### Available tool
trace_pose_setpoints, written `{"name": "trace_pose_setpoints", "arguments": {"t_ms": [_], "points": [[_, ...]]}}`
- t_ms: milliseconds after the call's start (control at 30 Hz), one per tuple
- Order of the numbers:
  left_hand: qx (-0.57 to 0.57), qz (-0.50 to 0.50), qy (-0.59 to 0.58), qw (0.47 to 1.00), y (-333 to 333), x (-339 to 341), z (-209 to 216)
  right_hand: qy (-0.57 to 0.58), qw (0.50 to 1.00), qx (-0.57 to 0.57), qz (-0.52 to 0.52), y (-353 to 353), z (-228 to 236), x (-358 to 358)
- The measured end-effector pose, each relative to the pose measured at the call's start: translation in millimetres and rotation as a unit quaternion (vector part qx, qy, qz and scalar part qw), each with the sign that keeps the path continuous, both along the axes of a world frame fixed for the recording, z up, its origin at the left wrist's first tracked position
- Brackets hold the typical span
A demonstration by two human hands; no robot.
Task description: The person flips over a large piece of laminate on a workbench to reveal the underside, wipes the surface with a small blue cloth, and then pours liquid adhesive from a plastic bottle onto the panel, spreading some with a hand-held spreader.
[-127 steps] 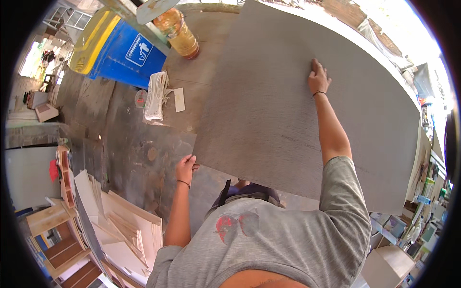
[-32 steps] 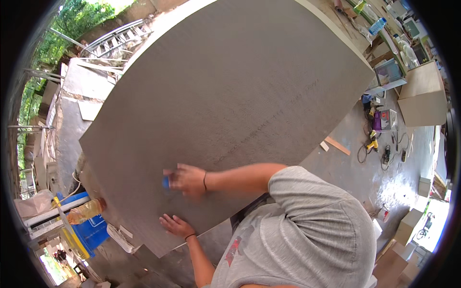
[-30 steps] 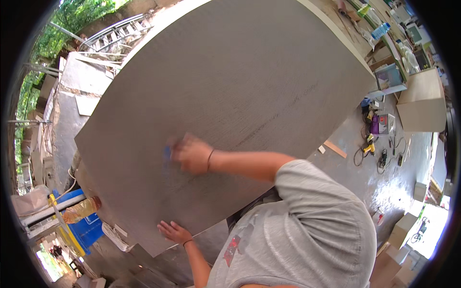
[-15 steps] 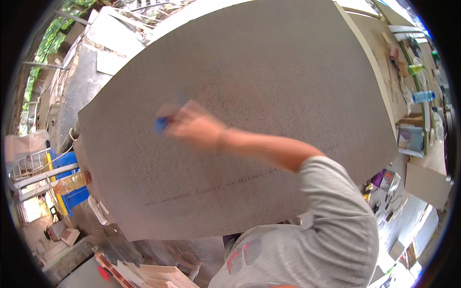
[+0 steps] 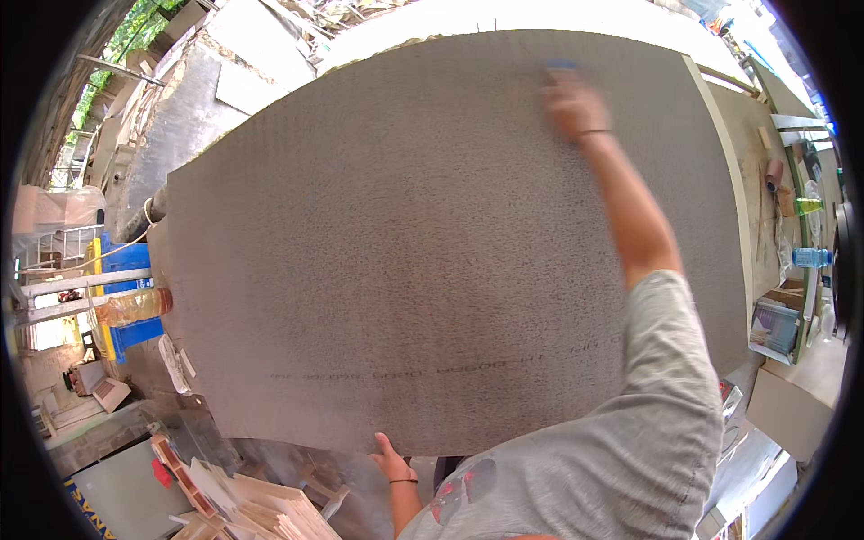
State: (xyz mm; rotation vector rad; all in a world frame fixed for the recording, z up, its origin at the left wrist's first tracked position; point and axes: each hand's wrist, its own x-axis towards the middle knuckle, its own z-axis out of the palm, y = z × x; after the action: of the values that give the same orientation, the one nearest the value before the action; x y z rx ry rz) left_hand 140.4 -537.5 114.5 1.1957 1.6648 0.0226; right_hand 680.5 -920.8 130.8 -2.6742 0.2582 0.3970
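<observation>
A large grey-brown board (image 5: 405, 234) fills most of the view, lying flat. My right hand (image 5: 572, 103) is stretched far across it near its far edge, blurred, closed on a small blue object (image 5: 560, 65) that looks like a marker or pencil. My left hand (image 5: 389, 461) grips the near edge of the board, with the thumb on top. A faint line of print runs along the board near its front edge.
A blue crate (image 5: 126, 297) and an amber plastic bottle (image 5: 135, 306) stand at the left. Stacked wood offcuts (image 5: 243, 504) lie at the lower left. A workbench (image 5: 774, 198) with bottles and boxes runs along the right.
My right hand has swept with the blue object from the left middle of the board to its far right part. My view has turned, and my left hand is in view at the near edge again.
</observation>
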Motion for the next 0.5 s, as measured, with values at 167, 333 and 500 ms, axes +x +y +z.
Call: {"name": "trace_pose_setpoints", "arguments": {"t_ms": [167,333,500], "points": [[0.095,-0.043,0.037,0.994,-3.2,-12.5,-13.4,-0.415,0.895,-0.075,-0.141,-67.0,25.2,-2.5],[0.221,-0.133,0.067,0.964,-3.0,-13.3,-20.2,-0.377,0.759,0.127,0.516,257.1,5.4,-69.2],[0.284,-0.176,0.014,0.943,-0.8,-11.6,-20.7,-0.191,0.72,0.102,0.66,406.8,-10.4,-123.4]]}}
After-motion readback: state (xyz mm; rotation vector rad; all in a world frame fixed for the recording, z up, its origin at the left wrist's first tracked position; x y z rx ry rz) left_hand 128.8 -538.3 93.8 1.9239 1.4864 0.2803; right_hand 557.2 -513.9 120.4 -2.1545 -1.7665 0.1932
